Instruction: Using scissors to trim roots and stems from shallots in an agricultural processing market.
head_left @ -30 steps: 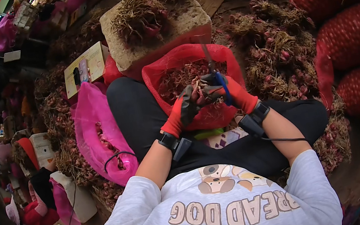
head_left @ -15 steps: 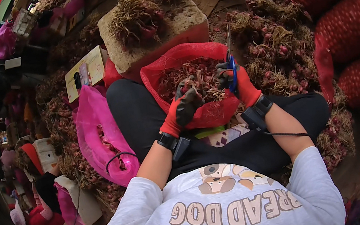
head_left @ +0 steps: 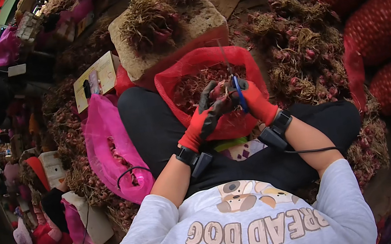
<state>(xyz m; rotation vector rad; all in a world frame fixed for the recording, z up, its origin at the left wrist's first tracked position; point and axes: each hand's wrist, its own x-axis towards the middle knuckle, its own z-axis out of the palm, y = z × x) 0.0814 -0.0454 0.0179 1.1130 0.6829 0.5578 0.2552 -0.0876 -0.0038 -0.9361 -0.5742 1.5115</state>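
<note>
My left hand (head_left: 206, 114) wears a red and black glove and pinches a small red shallot (head_left: 220, 90) above a red mesh bag (head_left: 199, 65) that rests between my knees. My right hand (head_left: 255, 101), also gloved in red, grips blue-handled scissors (head_left: 234, 81) whose blades point up and away beside the shallot. Inside the bag lie several trimmed shallots and dry roots. Both wrists carry black bands with a cable.
A pale stone block (head_left: 200, 24) topped with rooted shallots stands beyond the bag. A pink bag (head_left: 110, 150) lies at my left, heaps of untrimmed shallots (head_left: 297, 54) at my right, and filled red mesh sacks (head_left: 366, 8) at the far right.
The hands came apart half a second ago, the right lifting the scissors, and now meet again over the bag with the blades at the shallot.
</note>
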